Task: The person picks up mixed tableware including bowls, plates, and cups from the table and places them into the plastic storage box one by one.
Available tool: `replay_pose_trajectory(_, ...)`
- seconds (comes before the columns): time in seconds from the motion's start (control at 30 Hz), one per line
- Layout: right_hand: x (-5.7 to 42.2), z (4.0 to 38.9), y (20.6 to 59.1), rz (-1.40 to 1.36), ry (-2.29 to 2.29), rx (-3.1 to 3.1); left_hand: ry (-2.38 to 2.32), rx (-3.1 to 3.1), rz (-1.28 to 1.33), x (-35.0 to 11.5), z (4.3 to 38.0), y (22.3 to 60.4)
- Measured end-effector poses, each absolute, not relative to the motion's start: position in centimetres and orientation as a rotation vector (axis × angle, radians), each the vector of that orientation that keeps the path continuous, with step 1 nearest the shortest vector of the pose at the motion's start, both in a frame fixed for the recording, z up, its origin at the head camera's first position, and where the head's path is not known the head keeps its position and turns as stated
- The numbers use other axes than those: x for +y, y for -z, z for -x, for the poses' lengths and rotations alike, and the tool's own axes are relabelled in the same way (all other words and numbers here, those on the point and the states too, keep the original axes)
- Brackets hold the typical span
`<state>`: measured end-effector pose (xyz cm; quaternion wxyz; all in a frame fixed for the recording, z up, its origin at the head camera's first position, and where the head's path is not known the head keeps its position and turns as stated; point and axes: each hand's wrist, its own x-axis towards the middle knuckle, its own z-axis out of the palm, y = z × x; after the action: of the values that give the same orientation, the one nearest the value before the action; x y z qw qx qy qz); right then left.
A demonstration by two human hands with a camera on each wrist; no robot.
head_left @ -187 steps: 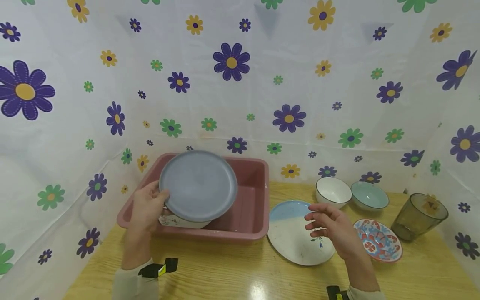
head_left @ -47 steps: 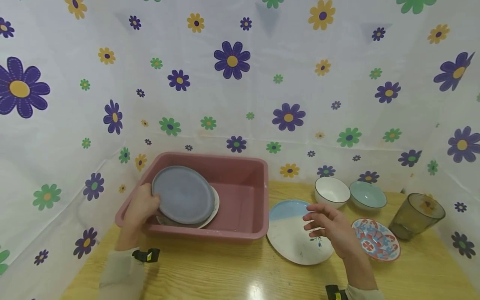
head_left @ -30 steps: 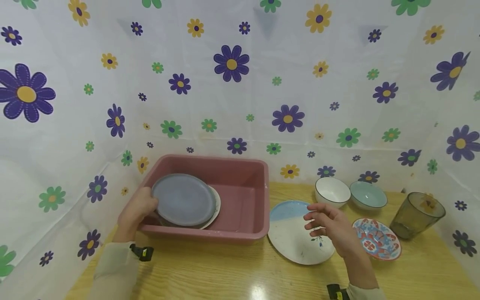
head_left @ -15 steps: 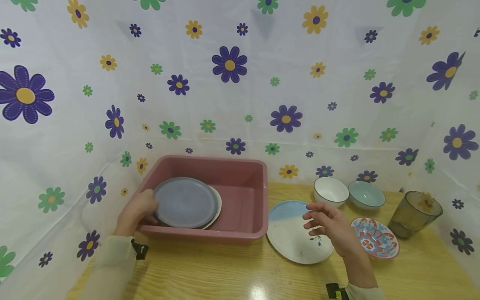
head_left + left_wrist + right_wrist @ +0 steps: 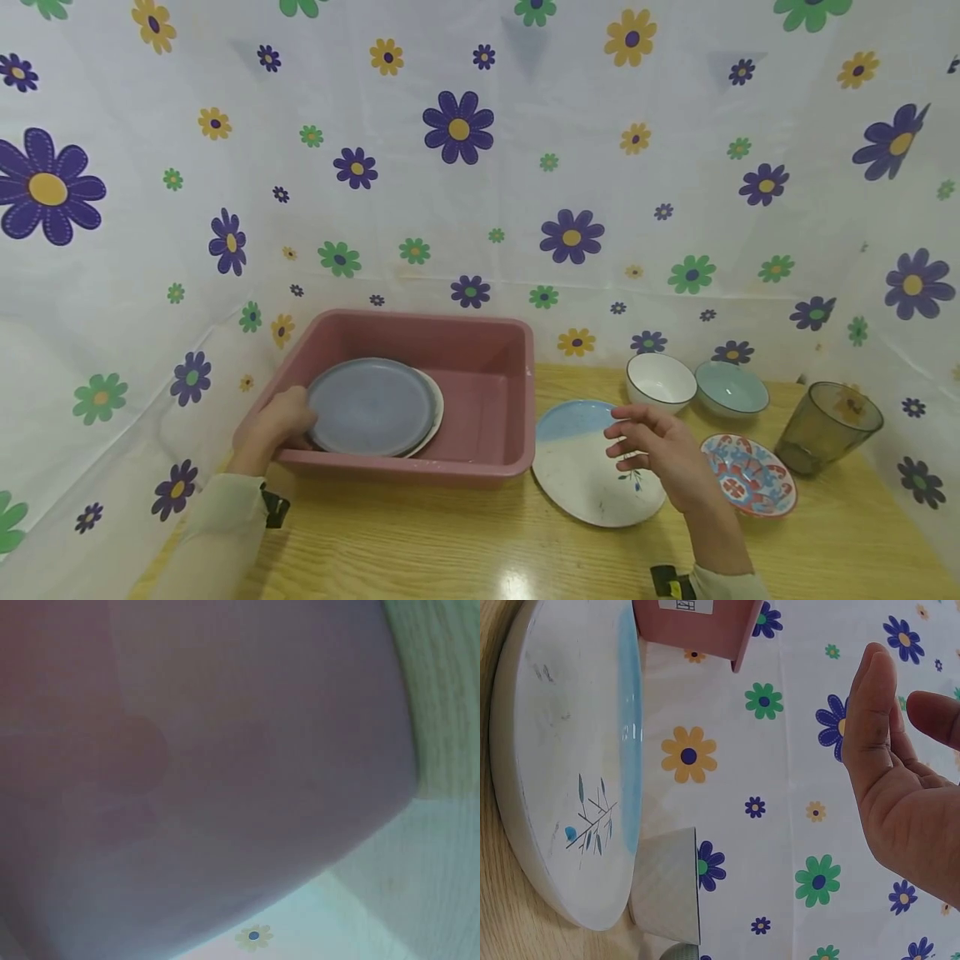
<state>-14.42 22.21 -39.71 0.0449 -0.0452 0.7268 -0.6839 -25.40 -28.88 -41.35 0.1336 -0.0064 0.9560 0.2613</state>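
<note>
At the left side of the pink basin [image 5: 480, 408], my left hand [image 5: 277, 421] holds the left edge of a round grey-blue plate [image 5: 371, 408]. Its fingertips are partly hidden at the rim. The plate lies low in the basin, over a white plate [image 5: 435, 417] whose right edge shows. My right hand [image 5: 660, 454] hovers above a large white-and-blue plate [image 5: 585, 475], fingers loosely bent and holding nothing; the right wrist view shows that hand [image 5: 907, 787] apart from the large plate [image 5: 577, 765]. Only the basin's outer wall [image 5: 225, 750] fills most of the left wrist view.
Behind and right of my right hand stand a white bowl [image 5: 660, 382] and a pale green bowl [image 5: 731, 390]. A red-and-blue patterned dish [image 5: 750, 475] and a tilted amber glass [image 5: 828, 429] are at the right. A flowered sheet [image 5: 517, 192] rises behind the wooden table [image 5: 420, 533].
My left hand has brought the grey-blue plate down into the basin, over the white plate; in the last half second it shifts only slightly. My right hand has stayed put.
</note>
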Motion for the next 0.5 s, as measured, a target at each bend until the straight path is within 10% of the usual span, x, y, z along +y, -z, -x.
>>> replay_pose_trajectory(0.5,22.14,14.37,39.82,0.133,2.071,2.229,-0.691,2.710,0.021,-28.72,25.76,41.78)
